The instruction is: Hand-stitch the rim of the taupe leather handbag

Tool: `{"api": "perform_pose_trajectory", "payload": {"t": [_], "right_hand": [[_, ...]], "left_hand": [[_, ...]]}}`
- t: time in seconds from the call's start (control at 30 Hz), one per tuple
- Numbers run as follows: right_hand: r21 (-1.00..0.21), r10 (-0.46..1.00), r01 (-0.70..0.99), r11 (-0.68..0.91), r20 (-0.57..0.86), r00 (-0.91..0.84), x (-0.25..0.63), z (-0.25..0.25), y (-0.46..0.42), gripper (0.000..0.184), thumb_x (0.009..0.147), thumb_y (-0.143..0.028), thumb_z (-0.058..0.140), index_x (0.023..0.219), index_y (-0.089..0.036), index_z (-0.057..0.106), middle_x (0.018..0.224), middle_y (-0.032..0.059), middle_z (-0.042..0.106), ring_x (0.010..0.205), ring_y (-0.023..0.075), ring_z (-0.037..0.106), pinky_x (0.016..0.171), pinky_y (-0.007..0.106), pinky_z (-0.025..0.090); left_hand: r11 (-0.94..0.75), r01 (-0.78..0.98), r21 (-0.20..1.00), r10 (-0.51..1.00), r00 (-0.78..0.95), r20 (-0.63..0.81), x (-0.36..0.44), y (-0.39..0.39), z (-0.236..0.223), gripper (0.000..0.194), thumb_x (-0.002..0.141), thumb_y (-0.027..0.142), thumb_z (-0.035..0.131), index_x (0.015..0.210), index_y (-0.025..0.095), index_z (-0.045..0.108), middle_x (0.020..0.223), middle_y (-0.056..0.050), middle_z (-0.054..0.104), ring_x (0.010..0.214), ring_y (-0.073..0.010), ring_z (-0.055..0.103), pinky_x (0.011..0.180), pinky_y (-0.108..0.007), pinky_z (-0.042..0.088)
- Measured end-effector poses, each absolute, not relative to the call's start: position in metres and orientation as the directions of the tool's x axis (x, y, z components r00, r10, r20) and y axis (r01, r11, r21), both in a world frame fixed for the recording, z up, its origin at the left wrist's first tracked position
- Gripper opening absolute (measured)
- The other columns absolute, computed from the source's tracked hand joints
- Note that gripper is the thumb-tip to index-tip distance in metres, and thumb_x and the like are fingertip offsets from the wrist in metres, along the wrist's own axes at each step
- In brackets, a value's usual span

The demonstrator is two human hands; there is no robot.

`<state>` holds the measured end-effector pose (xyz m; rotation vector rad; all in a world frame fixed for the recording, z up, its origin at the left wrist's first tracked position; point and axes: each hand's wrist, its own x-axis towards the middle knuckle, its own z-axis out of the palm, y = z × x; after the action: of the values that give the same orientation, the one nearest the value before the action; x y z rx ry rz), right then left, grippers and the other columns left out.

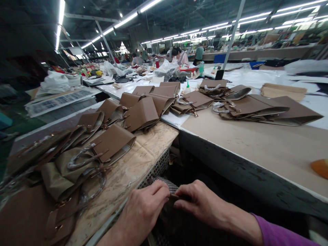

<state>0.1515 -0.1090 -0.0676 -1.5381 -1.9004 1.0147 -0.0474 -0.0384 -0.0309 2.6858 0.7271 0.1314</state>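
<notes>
My left hand [146,205] is closed, thumb and fingers pinched, low in the middle of the view. Facing it, my right hand [198,203] pinches from the other side. Between the fingertips shows the edge of a thin brown strip [174,196], gripped by both hands; its full shape is hidden by the fingers and the dark below. Black-and-white checked cloth [167,184] lies just behind the fingers. Nearest on the left are brown handbags [114,141], with handles wrapped in clear plastic [80,159].
A worn board-topped table [143,153] stands at left, above a plastic crate [162,162]. On the right table [230,140] lie more brown bag pieces [258,107], tan sheets [283,91], a green-tipped bottle [188,88] and an orange object [320,168]. Co-workers [180,57] sit farther back.
</notes>
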Motion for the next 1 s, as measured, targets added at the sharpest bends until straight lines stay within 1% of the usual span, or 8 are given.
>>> {"api": "perform_pose_trajectory", "payload": {"t": [0.1, 0.3, 0.37, 0.5, 0.63, 0.73, 0.8, 1.0], "right_hand": [[-0.786, 0.964, 0.612, 0.088, -0.087, -0.251, 0.15, -0.067, -0.109, 0.02, 0.088, -0.031, 0.058, 0.091, -0.017, 0.072, 0.07, 0.0019, 0.069, 0.058, 0.012, 0.055, 0.055, 0.02, 0.039], [-0.776, 0.966, 0.621, 0.115, -0.058, -0.251, 0.15, -0.071, -0.107, 0.019, 0.088, -0.027, 0.057, 0.096, -0.018, 0.072, 0.076, 0.0033, 0.071, 0.062, 0.0128, 0.059, 0.057, 0.02, 0.04], [-0.783, 0.964, 0.611, 0.112, -0.063, -0.257, 0.151, -0.071, -0.106, 0.019, 0.088, -0.025, 0.056, 0.095, -0.018, 0.073, 0.075, 0.0034, 0.072, 0.061, 0.0127, 0.059, 0.057, 0.019, 0.039], [-0.797, 0.966, 0.596, 0.098, -0.068, -0.25, 0.151, -0.07, -0.104, 0.019, 0.089, -0.025, 0.056, 0.093, -0.017, 0.074, 0.071, 0.0021, 0.07, 0.058, 0.012, 0.057, 0.054, 0.02, 0.037], [-0.795, 0.966, 0.595, 0.115, -0.05, -0.254, 0.15, -0.07, -0.103, 0.016, 0.087, -0.02, 0.057, 0.087, -0.017, 0.073, 0.064, -0.0007, 0.065, 0.053, 0.0103, 0.05, 0.052, 0.02, 0.033], [-0.822, 0.963, 0.555, 0.131, -0.028, -0.269, 0.149, -0.07, -0.102, 0.018, 0.087, -0.018, 0.057, 0.094, -0.02, 0.074, 0.068, -0.0015, 0.066, 0.056, 0.0103, 0.052, 0.056, 0.019, 0.036], [-0.824, 0.961, 0.55, 0.136, -0.026, -0.276, 0.148, -0.071, -0.101, 0.018, 0.087, -0.018, 0.057, 0.094, -0.02, 0.074, 0.068, -0.0013, 0.066, 0.057, 0.0105, 0.053, 0.057, 0.019, 0.036], [-0.788, 0.958, 0.595, 0.158, -0.023, -0.285, 0.147, -0.073, -0.1, 0.018, 0.088, -0.018, 0.055, 0.092, -0.019, 0.073, 0.074, 0.0016, 0.071, 0.062, 0.0123, 0.059, 0.061, 0.02, 0.039]], "left_hand": [[-0.809, 0.454, 0.374, 0.502, 0.864, 0.038, -0.048, -0.038, -0.033, 0.027, 0.097, 0.013, 0.035, 0.091, 0.02, 0.06, 0.091, -0.004, 0.063, 0.078, -0.0167, 0.063, 0.067, -0.025, 0.046], [-0.824, 0.472, 0.313, 0.493, 0.87, -0.015, -0.042, -0.034, -0.032, 0.019, 0.092, 0.009, 0.042, 0.084, 0.019, 0.056, 0.083, -0.002, 0.059, 0.073, -0.0179, 0.06, 0.061, -0.029, 0.042], [-0.828, 0.436, 0.353, 0.465, 0.885, -0.003, -0.04, -0.032, -0.032, 0.018, 0.09, 0.007, 0.043, 0.085, 0.02, 0.055, 0.089, -0.002, 0.061, 0.076, -0.0172, 0.06, 0.063, -0.029, 0.042], [-0.783, 0.358, 0.509, 0.432, 0.901, 0.03, -0.04, -0.029, -0.034, 0.019, 0.086, 0.003, 0.045, 0.082, 0.02, 0.053, 0.104, -0.001, 0.062, 0.084, -0.0148, 0.06, 0.072, -0.026, 0.045], [-0.76, 0.293, 0.58, 0.389, 0.92, 0.045, -0.041, -0.028, -0.034, 0.022, 0.08, -0.002, 0.046, 0.081, 0.019, 0.051, 0.106, -0.001, 0.061, 0.089, -0.0148, 0.058, 0.078, -0.026, 0.045], [-0.778, 0.252, 0.575, 0.365, 0.927, 0.087, -0.042, -0.028, -0.034, 0.021, 0.083, -0.001, 0.045, 0.082, 0.019, 0.051, 0.106, -0.002, 0.06, 0.089, -0.015, 0.058, 0.077, -0.026, 0.045], [-0.794, 0.242, 0.557, 0.372, 0.919, 0.131, -0.042, -0.029, -0.034, 0.02, 0.085, 0.0, 0.044, 0.083, 0.019, 0.051, 0.105, -0.003, 0.06, 0.09, -0.0155, 0.058, 0.077, -0.027, 0.045], [-0.847, 0.272, 0.458, 0.41, 0.882, 0.235, -0.045, -0.031, -0.042, 0.018, 0.09, 0.003, 0.044, 0.09, 0.018, 0.054, 0.104, -0.005, 0.062, 0.094, -0.017, 0.061, 0.08, -0.027, 0.048]]}}
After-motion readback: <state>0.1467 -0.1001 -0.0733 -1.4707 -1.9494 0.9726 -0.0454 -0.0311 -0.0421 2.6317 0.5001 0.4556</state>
